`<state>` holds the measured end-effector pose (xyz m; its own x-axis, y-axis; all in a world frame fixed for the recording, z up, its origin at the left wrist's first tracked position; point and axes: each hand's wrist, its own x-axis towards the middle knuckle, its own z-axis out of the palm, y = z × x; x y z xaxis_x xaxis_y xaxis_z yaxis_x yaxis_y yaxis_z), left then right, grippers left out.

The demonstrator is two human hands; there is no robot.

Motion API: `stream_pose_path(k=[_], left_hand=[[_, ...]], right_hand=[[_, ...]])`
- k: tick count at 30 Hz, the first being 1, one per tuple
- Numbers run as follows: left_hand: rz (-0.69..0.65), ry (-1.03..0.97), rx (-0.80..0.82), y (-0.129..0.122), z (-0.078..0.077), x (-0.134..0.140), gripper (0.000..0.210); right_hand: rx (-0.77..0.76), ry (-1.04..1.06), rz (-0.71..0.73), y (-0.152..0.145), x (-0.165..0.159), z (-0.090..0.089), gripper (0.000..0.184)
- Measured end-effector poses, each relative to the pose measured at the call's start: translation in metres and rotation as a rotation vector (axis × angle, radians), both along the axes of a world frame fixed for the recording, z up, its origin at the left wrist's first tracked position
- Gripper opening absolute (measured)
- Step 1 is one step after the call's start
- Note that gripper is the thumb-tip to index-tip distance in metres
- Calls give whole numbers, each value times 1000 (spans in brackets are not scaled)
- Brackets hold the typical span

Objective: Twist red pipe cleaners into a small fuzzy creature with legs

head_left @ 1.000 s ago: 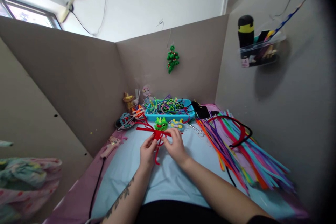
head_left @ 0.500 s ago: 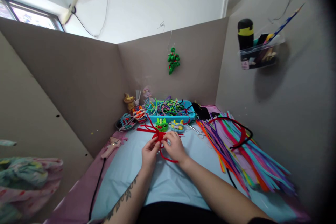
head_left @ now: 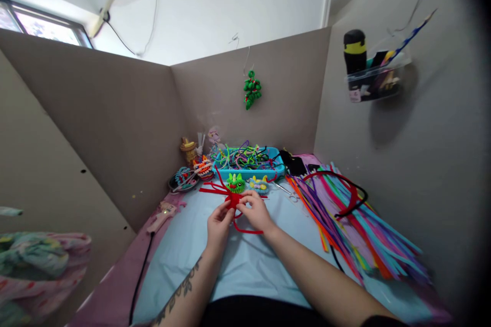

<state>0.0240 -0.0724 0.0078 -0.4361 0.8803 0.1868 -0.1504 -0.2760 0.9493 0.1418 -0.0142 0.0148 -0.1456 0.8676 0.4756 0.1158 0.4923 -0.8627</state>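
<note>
Both hands meet over the light blue mat [head_left: 245,265]: the left hand [head_left: 218,223] and right hand [head_left: 256,211] pinch a red pipe-cleaner bundle [head_left: 232,199] between fingertips, its strands splaying left, just before a green pipe-cleaner figure [head_left: 235,182].

Two hands work at the counter [head_left: 245,265]: a left hand [head_left: 218,225] and a right hand [head_left: 258,211]. One red pipe-cleaner bundle [head_left: 230,197] sits between them. One blue tray [head_left: 249,168] stands behind, with two small fuzzy figures in front of it, one green [head_left: 235,182] and one yellow-blue [head_left: 259,184]. One green ornament [head_left: 252,89] hangs on the wall. One headband [head_left: 347,191] lies on one heap of loose pipe cleaners [head_left: 364,235].
</note>
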Motion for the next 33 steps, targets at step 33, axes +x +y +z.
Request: stream_pose_path(k=[33], left_hand=[[-40, -77, -29, 3, -1, -3, 50]], right_hand=[[131, -128, -93, -2, -4, -9, 9]])
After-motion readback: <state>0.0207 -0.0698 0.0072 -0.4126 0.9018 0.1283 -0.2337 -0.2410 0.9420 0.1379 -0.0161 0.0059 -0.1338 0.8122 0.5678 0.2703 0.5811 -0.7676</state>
